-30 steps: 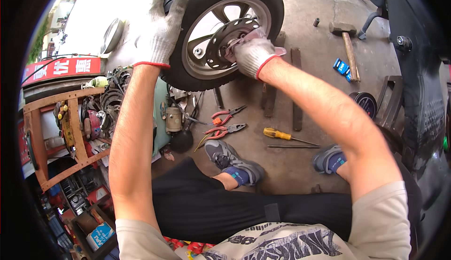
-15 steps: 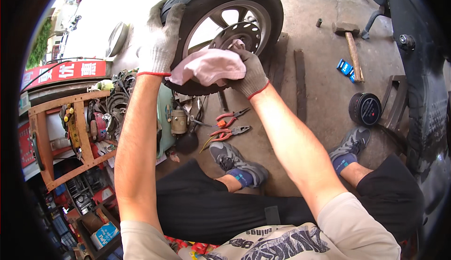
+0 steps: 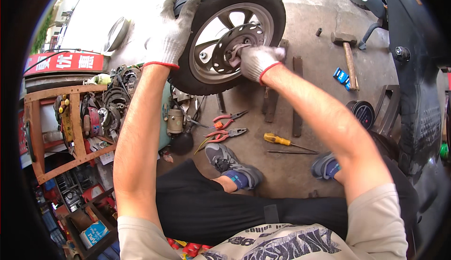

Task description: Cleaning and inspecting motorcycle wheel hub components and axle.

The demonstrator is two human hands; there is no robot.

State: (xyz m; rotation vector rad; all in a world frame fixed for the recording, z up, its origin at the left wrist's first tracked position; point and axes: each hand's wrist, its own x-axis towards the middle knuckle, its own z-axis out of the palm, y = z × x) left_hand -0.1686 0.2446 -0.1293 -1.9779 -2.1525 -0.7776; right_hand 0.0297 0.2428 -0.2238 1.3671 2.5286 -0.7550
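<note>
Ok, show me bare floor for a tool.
Bare floor shows between the right-hand flat bar and the blue packets, and between the shoes below the thin rod. Crowded: left of the pliers, around the wooden frame and heaped parts.

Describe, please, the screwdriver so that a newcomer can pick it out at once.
Start from the big wheel and look below it in the picture, to two pairs of red pliers on the floor. Right of them lies the screwdriver, just above a thin dark rod. Its thick yellow end sets it apart from the pliers and the rod.
</note>
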